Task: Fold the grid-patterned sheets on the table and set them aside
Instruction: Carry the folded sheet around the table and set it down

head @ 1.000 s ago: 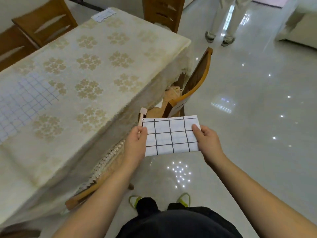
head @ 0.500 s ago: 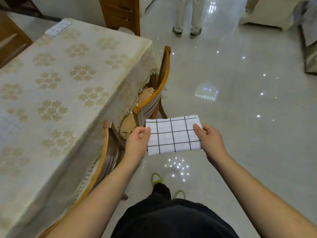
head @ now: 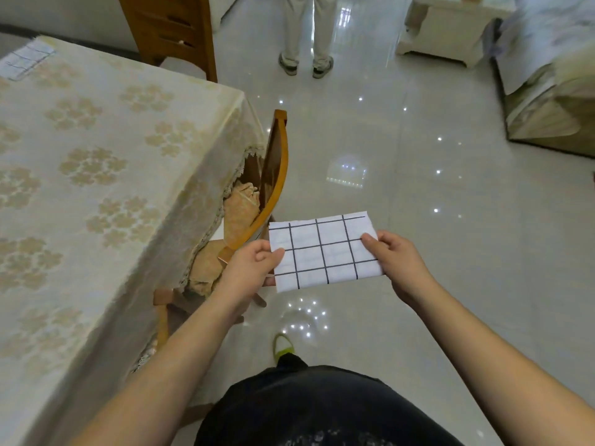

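Observation:
A folded white sheet with a black grid (head: 325, 251) hangs in the air over the shiny floor, right of the table's corner. My left hand (head: 249, 268) pinches its left edge, thumb on top. My right hand (head: 391, 260) pinches its right edge the same way. Another folded grid sheet (head: 27, 59) lies at the far left end of the table (head: 106, 201), which wears a cream floral cloth.
A wooden chair (head: 272, 178) is tucked under the table's right side, just left of my hands, and another chair (head: 170, 27) stands at the far end. A person's legs (head: 306, 33) stand ahead. Pale furniture (head: 450, 24) and a sofa (head: 550, 91) fill the right.
My view has swung right along the table; the spread grid sheet at the left has left the frame. Both hands keep the same hold on the folded sheet.

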### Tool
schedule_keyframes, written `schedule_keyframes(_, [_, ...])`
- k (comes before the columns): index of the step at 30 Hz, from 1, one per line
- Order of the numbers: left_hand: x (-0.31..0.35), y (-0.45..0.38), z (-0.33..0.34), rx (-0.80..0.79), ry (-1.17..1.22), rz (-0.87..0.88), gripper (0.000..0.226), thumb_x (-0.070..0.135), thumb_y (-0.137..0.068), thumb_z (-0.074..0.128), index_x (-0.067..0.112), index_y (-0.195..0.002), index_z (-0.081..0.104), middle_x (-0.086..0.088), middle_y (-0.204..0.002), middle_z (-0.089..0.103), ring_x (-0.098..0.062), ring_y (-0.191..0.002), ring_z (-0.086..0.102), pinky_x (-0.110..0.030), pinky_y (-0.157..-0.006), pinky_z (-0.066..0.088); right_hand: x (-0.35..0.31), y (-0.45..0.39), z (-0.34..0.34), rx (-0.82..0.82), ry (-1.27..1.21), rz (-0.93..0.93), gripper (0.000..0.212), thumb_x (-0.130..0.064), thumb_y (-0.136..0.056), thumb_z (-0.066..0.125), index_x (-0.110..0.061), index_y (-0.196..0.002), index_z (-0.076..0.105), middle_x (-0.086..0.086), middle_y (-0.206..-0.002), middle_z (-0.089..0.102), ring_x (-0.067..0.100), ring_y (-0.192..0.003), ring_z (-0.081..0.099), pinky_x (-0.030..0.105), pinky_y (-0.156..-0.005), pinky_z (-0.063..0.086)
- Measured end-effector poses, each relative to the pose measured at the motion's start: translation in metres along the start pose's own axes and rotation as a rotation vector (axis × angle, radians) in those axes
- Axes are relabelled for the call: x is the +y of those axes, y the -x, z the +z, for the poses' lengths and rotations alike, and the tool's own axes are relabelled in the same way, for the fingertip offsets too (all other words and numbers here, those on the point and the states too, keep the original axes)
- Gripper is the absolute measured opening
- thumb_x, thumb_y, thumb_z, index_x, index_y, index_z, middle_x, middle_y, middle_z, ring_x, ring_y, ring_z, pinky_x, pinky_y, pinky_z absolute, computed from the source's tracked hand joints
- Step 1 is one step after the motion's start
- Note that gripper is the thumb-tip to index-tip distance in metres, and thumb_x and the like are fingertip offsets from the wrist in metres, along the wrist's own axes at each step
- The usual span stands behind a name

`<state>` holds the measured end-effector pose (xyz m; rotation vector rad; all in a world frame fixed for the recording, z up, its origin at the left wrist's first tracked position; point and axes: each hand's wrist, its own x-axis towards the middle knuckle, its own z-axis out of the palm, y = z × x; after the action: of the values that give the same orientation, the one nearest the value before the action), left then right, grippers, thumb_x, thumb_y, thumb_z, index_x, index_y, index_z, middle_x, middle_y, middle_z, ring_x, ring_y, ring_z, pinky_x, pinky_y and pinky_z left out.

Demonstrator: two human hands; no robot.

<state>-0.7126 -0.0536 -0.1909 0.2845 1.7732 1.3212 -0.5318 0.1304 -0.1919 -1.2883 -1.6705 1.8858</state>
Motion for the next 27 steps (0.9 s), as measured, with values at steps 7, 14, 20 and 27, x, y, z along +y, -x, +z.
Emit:
schedule_keyframes(7, [0.030,-0.036,0.003,-0.103,-0.015,0.017,0.011,0.019,-0.095,0.059,0.012,-0.104,0.062,-0.004,-0.088,0.076,-0.016,-0.080,0.074,-0.021,-0.060,0.056,-0.011,-0.031,-0.001,0.084,-0.042,0.025,0.022,-0.022,-0.089,0.068,0.000,-0.087,0.065,0.010,-0.082,0.064,0.018,-0.075,0.059,0.034,-0.072,0.045])
schedule_keyframes(14, [0.054,-0.075,0.029,-0.128,-0.076,0.021,0.012,0.016,-0.096,0.057,0.012,-0.103,0.065,-0.004,-0.092,0.076,-0.013,-0.079,0.073,-0.017,-0.060,0.054,-0.023,-0.064,-0.029,0.096,-0.101,0.079,0.012,-0.021,-0.090,0.067,-0.010,-0.086,0.069,0.009,-0.088,0.073,0.018,-0.078,0.065,0.033,-0.075,0.051])
schedule_keyframes(20, [0.074,-0.119,0.077,-0.112,-0.078,-0.004,0.009,0.016,-0.096,0.059,0.011,-0.095,0.066,-0.003,-0.083,0.075,-0.015,-0.075,0.071,-0.025,-0.063,0.057,-0.029,-0.115,-0.074,0.100,-0.122,0.095,0.025,-0.022,-0.090,0.067,0.002,-0.098,0.068,0.013,-0.093,0.073,0.020,-0.081,0.066,0.036,-0.078,0.051])
schedule_keyframes(27, [0.114,-0.170,0.148,-0.039,-0.095,-0.013,0.015,0.016,-0.096,0.058,0.004,-0.098,0.066,-0.004,-0.081,0.071,-0.008,-0.066,0.067,-0.020,-0.057,0.052,-0.055,-0.187,-0.136,0.060,-0.104,0.080,0.012,-0.020,-0.089,0.068,-0.013,-0.080,0.067,0.002,-0.077,0.071,0.013,-0.068,0.064,0.028,-0.065,0.049])
